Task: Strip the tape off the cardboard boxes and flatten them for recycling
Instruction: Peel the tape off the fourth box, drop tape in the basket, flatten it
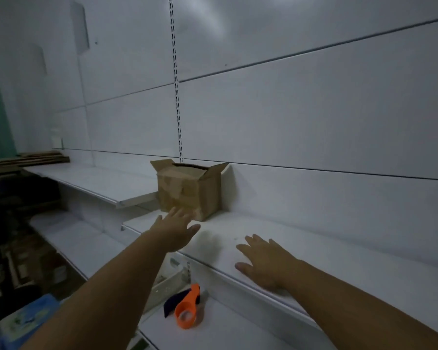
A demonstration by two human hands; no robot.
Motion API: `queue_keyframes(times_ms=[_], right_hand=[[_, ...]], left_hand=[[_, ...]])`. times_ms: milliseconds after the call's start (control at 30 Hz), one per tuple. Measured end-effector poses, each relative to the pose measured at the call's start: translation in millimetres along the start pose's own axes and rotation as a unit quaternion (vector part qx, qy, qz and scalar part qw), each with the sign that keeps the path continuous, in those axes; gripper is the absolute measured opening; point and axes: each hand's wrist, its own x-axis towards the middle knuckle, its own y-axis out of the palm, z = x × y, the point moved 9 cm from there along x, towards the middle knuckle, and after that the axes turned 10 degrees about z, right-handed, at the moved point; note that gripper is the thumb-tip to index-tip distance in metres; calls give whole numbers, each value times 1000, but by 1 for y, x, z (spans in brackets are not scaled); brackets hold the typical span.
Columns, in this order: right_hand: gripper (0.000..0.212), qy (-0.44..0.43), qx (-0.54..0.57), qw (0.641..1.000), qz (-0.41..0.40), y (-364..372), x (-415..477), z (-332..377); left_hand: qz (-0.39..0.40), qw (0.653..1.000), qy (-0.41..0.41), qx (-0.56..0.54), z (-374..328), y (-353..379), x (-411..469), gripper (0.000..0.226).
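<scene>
My left hand (pixel 173 229), fingers spread and empty, reaches toward the small brown open-flapped cardboard box (pixel 190 189) at the white shelf's (pixel 339 248) back edge, probably light and crushable, best gripped by its lower corners, while my right hand (pixel 262 261) rests flat.

We see a dim, bluish-grey scene. Soft glare streaks the wall panels (pixel 213 16) at the top, so light falls from above. The left hand (pixel 173 229) throws a faint, smudged shadow on the shelf (pixel 339 248). The left edge sinks into darkness (details there are unreadable), panel seams slant with wide-angle distortion, and everything looks slightly soft.
</scene>
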Motion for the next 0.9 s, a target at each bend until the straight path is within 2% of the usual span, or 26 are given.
queue_keyframes(times_ms=[100, 233, 333, 400, 500, 667, 800, 900], right_hand=[[61, -3, 7, 1000, -4, 0, 36, 5], [62, -16, 54, 998, -42, -20, 92, 11], [63, -26, 77, 994, -69, -41, 137, 17], [66, -18, 89, 992, -86, -49, 162, 15], [74, 6, 146, 985, -93, -48, 190, 9], [88, 54, 205, 971, -109, -57, 226, 1], [90, 84, 306, 937, -146, -53, 241, -3], [90, 62, 403, 897, -172, -51, 246, 6]], left_hand=[[-23, 999, 38, -13, 15, -4, 28, 52], [-1, 998, 60, 7, 44, 8, 57, 54], [-31, 996, 75, -24, 84, -6, 77, 51], [-43, 997, 52, -22, 114, -14, 91, 51], [-12, 1000, -6, 3, 156, -8, 117, 54], [-3, 999, -42, 4, 195, -15, 165, 54], [53, 998, 0, -18, 208, -4, 207, 46], [38, 993, 65, -91, 206, -1, 232, 32]])
